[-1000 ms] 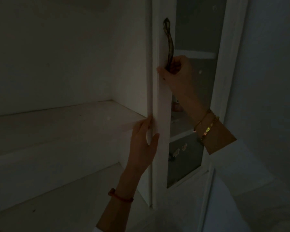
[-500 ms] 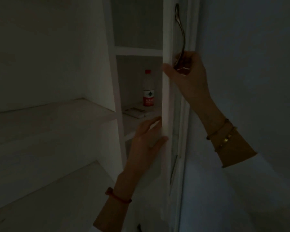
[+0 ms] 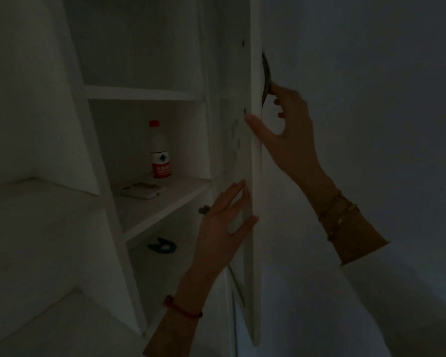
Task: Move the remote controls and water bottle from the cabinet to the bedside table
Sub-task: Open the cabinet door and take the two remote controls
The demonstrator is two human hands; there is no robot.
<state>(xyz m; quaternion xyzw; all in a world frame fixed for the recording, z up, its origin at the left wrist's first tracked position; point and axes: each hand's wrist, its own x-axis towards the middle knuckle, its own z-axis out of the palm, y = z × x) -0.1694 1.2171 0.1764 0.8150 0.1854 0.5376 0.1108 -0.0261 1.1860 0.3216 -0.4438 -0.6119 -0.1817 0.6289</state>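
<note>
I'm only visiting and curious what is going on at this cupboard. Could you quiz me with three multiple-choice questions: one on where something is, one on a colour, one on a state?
1. Where does the water bottle stand?
A. on the middle shelf, behind the remote controls
B. on the top shelf
C. in the left hand

2. What colour is the bottle's cap?
A. blue
B. red
C. green

3. How is the cabinet door?
A. shut
B. taken off
C. swung open, both hands on it

Answers:
1 A: it stands upright at the back of that shelf, the remotes lying in front.
2 B: the cap shows red.
3 C: the shelves are exposed, the right hand is at the handle and the left hand at the door's edge.
</note>
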